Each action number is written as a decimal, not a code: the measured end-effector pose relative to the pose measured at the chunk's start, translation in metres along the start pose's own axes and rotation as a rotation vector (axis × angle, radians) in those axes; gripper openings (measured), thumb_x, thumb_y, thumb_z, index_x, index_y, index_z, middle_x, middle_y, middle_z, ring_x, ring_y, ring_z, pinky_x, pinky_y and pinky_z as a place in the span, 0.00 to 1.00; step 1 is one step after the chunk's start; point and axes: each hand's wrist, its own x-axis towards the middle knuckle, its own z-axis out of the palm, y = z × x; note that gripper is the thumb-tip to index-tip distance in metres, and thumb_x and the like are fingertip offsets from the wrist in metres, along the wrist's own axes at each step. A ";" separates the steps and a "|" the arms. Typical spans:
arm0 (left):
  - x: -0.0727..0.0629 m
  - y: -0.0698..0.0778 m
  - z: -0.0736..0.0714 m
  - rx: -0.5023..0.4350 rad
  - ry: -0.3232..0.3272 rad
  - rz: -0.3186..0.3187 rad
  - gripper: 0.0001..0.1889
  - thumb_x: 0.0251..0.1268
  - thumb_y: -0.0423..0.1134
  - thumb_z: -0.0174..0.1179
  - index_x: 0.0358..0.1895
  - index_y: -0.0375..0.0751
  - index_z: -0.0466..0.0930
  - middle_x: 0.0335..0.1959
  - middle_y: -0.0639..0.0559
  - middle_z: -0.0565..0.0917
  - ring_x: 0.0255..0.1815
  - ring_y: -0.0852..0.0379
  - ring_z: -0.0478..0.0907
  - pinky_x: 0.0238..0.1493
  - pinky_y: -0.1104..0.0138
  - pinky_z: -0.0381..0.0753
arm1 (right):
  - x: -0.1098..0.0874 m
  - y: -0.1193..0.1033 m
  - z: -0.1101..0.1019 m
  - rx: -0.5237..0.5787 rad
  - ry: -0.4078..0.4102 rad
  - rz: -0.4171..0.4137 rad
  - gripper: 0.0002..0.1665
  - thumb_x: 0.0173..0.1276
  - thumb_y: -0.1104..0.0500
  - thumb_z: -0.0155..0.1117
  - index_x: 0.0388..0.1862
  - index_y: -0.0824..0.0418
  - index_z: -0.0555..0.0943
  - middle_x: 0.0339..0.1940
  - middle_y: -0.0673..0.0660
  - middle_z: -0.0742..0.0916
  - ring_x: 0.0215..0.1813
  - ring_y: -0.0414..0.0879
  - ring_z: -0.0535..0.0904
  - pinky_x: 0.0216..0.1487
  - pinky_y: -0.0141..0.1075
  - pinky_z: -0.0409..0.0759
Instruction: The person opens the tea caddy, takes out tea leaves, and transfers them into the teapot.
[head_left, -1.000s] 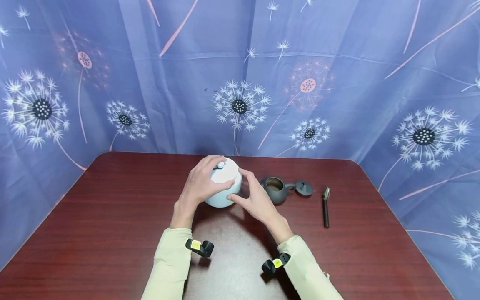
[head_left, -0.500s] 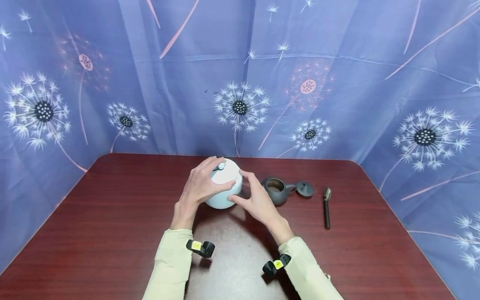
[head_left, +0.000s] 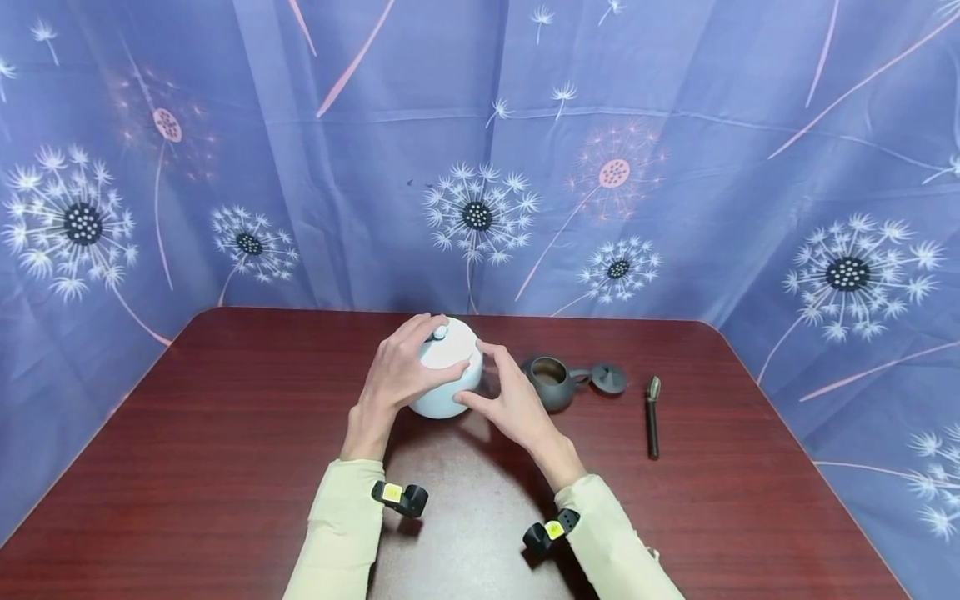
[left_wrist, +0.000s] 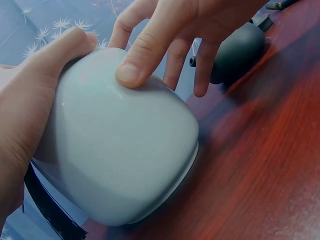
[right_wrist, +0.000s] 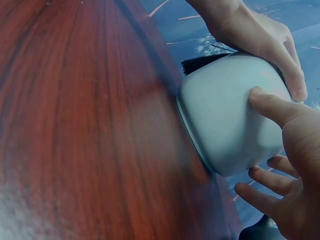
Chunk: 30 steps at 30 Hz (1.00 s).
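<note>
A pale, glossy lidded ceramic jar [head_left: 438, 402] stands near the back of the table. Its lid [head_left: 457, 343] is on, with a small round knob, and a black tassel [left_wrist: 49, 205] hangs down its side. My left hand [head_left: 401, 362] curves round the jar's upper left, fingers at the far side by the knob and thumb across the front. From the right, my right hand [head_left: 521, 408] holds the jar, its thumb [right_wrist: 272, 105] pressed on the wall and its index finger near the rim. The other right fingers spread out behind.
Just right of the right hand sits a dark teapot [head_left: 553, 393] without its lid on. The teapot lid [head_left: 608, 379] lies beside its handle. Farther right is a slim black-handled tool [head_left: 652, 427] with a pale tip. A blue dandelion curtain [head_left: 360, 208] hangs behind the table.
</note>
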 end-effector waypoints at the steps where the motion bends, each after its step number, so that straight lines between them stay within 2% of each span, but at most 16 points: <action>1: 0.000 0.000 0.000 0.002 0.003 0.003 0.31 0.43 0.52 0.76 0.53 0.41 0.83 0.51 0.44 0.85 0.54 0.46 0.81 0.48 0.53 0.84 | 0.000 0.000 0.000 -0.002 0.001 -0.002 0.49 0.58 0.42 0.75 0.74 0.49 0.63 0.69 0.54 0.75 0.63 0.52 0.80 0.63 0.51 0.77; 10: 0.000 -0.002 0.002 -0.002 0.046 0.065 0.31 0.41 0.51 0.76 0.51 0.39 0.84 0.49 0.43 0.86 0.51 0.46 0.82 0.46 0.54 0.85 | 0.000 -0.002 -0.002 -0.010 -0.007 0.008 0.48 0.57 0.43 0.76 0.72 0.48 0.64 0.70 0.52 0.74 0.63 0.50 0.81 0.63 0.49 0.77; 14: 0.000 -0.002 0.002 -0.001 0.046 0.078 0.31 0.41 0.51 0.76 0.51 0.39 0.83 0.48 0.43 0.86 0.49 0.47 0.83 0.45 0.55 0.85 | -0.001 -0.002 -0.002 -0.001 -0.004 0.012 0.47 0.58 0.44 0.76 0.73 0.48 0.64 0.69 0.52 0.74 0.62 0.50 0.81 0.62 0.48 0.78; 22: 0.001 -0.004 -0.001 0.005 0.032 0.101 0.31 0.40 0.51 0.77 0.50 0.39 0.84 0.46 0.45 0.86 0.50 0.47 0.83 0.44 0.55 0.85 | -0.003 -0.001 0.003 0.047 0.004 -0.008 0.47 0.59 0.46 0.76 0.73 0.51 0.63 0.69 0.54 0.72 0.63 0.51 0.80 0.56 0.47 0.82; 28: 0.004 -0.004 -0.002 0.021 0.036 0.144 0.30 0.39 0.52 0.78 0.48 0.39 0.84 0.39 0.47 0.86 0.36 0.53 0.82 0.35 0.60 0.85 | -0.004 -0.001 0.002 0.038 -0.012 0.008 0.48 0.59 0.46 0.75 0.73 0.49 0.62 0.69 0.53 0.72 0.65 0.48 0.79 0.54 0.46 0.83; 30: 0.007 -0.004 -0.002 0.018 0.045 0.156 0.30 0.38 0.51 0.79 0.47 0.39 0.84 0.37 0.47 0.85 0.34 0.55 0.82 0.34 0.61 0.84 | -0.003 -0.001 0.001 0.034 -0.017 -0.002 0.48 0.60 0.46 0.75 0.74 0.50 0.61 0.69 0.53 0.71 0.65 0.49 0.78 0.54 0.47 0.82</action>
